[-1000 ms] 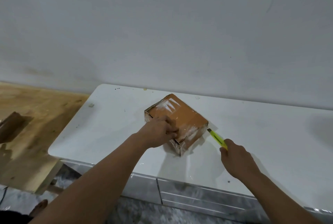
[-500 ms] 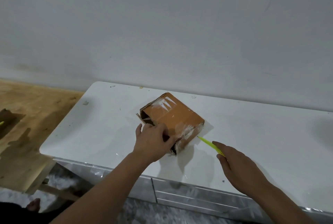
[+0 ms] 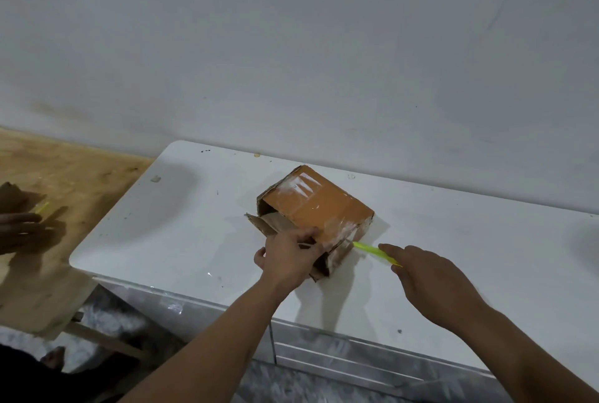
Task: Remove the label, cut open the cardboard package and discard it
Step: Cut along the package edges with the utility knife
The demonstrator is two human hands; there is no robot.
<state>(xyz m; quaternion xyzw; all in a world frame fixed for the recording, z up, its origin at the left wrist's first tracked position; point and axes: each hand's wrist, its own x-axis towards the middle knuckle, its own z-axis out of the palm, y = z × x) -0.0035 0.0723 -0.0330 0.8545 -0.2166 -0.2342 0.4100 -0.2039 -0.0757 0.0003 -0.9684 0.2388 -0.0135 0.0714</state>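
Observation:
A brown cardboard package (image 3: 319, 208) with clear tape on its top lies on the white tabletop (image 3: 181, 227). Its left end is open, with a flap (image 3: 264, 224) folded out onto the table. My left hand (image 3: 290, 258) grips the package's near edge at the open corner. My right hand (image 3: 431, 279) holds a yellow-green utility knife (image 3: 372, 251), whose tip touches the package's near right corner. No label shows on the package.
A wooden surface (image 3: 74, 182) adjoins the table on the left, where another person's hand (image 3: 19, 230) works beside a second yellow-green tool (image 3: 42, 208). A white wall runs behind the table. The table's front edge lies just below my hands.
The left-end flap of the package has come open and folded outward. My left hand shifted from the top of the package to its near edge. The knife stays at the right corner.

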